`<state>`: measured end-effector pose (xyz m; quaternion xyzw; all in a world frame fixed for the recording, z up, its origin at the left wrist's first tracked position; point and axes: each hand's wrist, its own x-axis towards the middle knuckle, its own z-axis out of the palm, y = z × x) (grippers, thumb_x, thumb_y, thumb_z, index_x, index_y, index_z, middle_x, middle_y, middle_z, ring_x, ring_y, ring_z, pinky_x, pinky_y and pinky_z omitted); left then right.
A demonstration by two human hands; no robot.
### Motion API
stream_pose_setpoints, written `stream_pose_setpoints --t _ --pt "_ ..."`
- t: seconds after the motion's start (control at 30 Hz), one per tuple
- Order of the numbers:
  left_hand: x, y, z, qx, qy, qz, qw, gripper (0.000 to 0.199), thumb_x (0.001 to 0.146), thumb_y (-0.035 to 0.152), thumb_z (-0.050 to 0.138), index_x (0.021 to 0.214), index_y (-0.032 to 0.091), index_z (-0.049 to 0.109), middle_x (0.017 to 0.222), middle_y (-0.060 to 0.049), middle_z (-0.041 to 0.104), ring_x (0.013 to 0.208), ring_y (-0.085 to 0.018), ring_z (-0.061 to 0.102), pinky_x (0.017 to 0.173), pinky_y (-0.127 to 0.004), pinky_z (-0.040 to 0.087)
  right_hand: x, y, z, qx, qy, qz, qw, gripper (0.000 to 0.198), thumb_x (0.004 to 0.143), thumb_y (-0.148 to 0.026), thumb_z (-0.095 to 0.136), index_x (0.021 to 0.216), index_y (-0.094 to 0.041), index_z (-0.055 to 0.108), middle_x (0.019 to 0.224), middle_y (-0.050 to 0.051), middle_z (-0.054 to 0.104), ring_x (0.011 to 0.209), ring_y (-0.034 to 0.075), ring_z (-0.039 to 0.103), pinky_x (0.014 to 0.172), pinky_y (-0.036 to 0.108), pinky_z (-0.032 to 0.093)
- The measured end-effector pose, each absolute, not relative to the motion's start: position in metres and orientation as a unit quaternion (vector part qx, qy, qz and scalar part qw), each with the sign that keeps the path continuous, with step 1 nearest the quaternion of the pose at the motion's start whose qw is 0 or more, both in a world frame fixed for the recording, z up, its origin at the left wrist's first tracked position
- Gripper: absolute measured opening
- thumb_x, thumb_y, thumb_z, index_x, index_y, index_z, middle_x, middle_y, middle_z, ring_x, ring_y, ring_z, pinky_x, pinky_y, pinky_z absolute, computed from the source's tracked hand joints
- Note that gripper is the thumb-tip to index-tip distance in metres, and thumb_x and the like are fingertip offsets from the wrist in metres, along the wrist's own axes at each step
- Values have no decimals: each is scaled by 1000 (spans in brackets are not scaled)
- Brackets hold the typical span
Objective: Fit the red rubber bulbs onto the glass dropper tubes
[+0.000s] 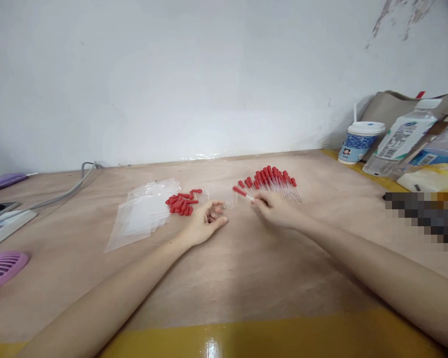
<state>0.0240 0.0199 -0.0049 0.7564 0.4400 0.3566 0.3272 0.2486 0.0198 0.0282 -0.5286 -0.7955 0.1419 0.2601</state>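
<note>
My right hand point(272, 206) pinches a glass dropper with a red rubber bulb point(239, 191), the bulb pointing left. Just behind that hand lies a fanned row of red-bulbed droppers point(271, 175), their clear tubes toward me. My left hand point(208, 222) rests on the table, palm turned inward, fingers loosely curled and apart, with nothing visible in it. Beside its fingertips lie loose red rubber bulbs point(181, 203) in a heap. Several clear glass tubes point(220, 193) lie between the heap and the fanned droppers. Left of the bulbs is a spread stack of clear plastic bags point(145, 211).
At the right stand a lidded paper cup point(358, 142) with a straw, a plastic bottle point(401, 136) and a grey bag point(386, 107). A grey cable point(67, 191) runs along the left. A pink slatted object point(5, 268) lies at the left edge. A white wall point(209, 79) closes the back.
</note>
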Motion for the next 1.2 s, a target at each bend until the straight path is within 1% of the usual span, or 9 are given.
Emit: stream_pose_setpoints --t 0.13,0.2,0.27,0.4,0.5,0.77,0.93,1.1,1.2 --pt "24 20 -6 777 444 300 330 28 74 33 61 94 12 60 73 -1 54 59 -9 49 56 -22 43 259 52 42 -581 -720 250 285 22 78 -22 45 60 -16 56 61 4 63 56 12 56 53 22 40" --pt "24 18 -6 788 436 287 327 26 74 33 60 90 12 62 71 -1 55 61 -9 49 58 -23 43 257 66 44 -628 -685 235 284 24 76 -26 48 56 -16 57 58 5 62 53 14 55 50 24 39" --pt "23 17 -6 789 432 286 331 26 75 34 60 90 12 62 71 -2 55 62 -10 50 59 -23 43 253 77 42 -672 -662 189 272 25 73 -31 51 54 -17 58 58 6 61 54 16 55 49 26 38" --pt "22 15 -4 788 427 280 343 26 75 34 59 90 12 62 71 -2 55 63 -10 49 59 -23 43 243 87 31 -720 -642 94 248 23 73 -34 51 65 -17 63 68 10 63 68 23 59 55 30 41" --pt "23 14 -2 794 421 274 343 24 76 33 58 89 12 63 71 -2 55 63 -10 49 59 -22 42 240 91 21 -729 -643 55 228 26 75 -36 48 75 -16 65 77 13 64 76 27 60 61 34 42" --pt "24 12 0 807 424 265 315 23 77 32 57 88 14 64 73 -2 58 63 -11 51 60 -23 43 237 88 14 -736 -657 15 164 40 80 -47 43 86 -14 65 84 14 64 82 26 60 68 34 42" --pt "23 12 0 810 422 266 309 21 77 31 57 87 14 64 75 -3 60 64 -11 51 60 -23 44 215 75 20 -686 -709 -14 166 35 83 -41 40 88 -18 65 87 11 65 83 25 60 69 33 43" --pt "23 12 -1 822 409 272 289 20 78 30 56 87 14 64 78 -5 61 65 -11 52 61 -24 45 190 82 29 -675 -732 -4 94 31 81 -33 45 95 -15 65 96 16 64 91 26 60 70 34 45" --pt "23 12 -1 829 406 269 273 19 79 29 55 86 14 64 77 -5 61 65 -12 53 60 -24 45 181 93 33 -678 -732 9 67 27 75 -26 55 96 -12 66 95 18 65 91 26 61 71 32 45"
